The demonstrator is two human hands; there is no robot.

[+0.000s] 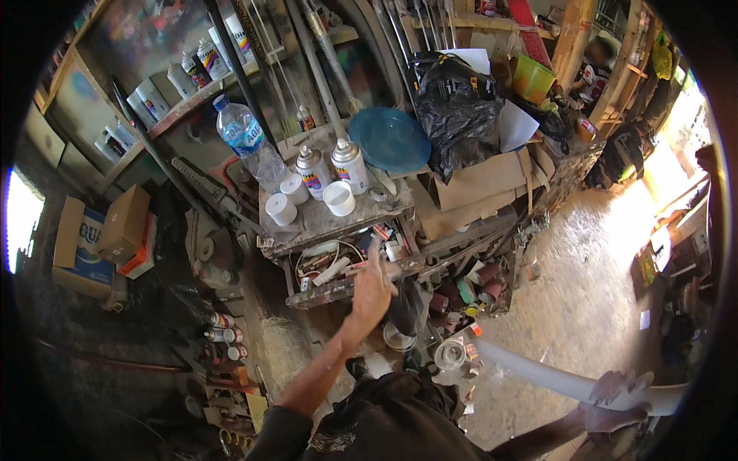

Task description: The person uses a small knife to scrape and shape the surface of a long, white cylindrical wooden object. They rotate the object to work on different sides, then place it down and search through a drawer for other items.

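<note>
My left hand [372, 290] reaches over the front of a pulled-out drawer [350, 284], its fingers stretched forward and nothing visible in them. Cables, small tools and loose bits fill that drawer. On the worktop [307, 234] above it stand two spray cans, one of them a white can [349, 167], with several white caps, such as the upturned cap [339, 199], in front. At the lower right my right hand [615, 401] is wrapped around a long pale pipe [530, 367], which slants across the floor toward my feet.
A large water bottle [250, 144], a blue round lid [390, 139] and a black plastic bag [457, 107] occupy the bench. Cardboard boxes [83, 250] sit at the left. Clear tubs [450, 354] and sanding rolls [488, 280] lie low beneath the bench. Shelves of spray cans line the wall.
</note>
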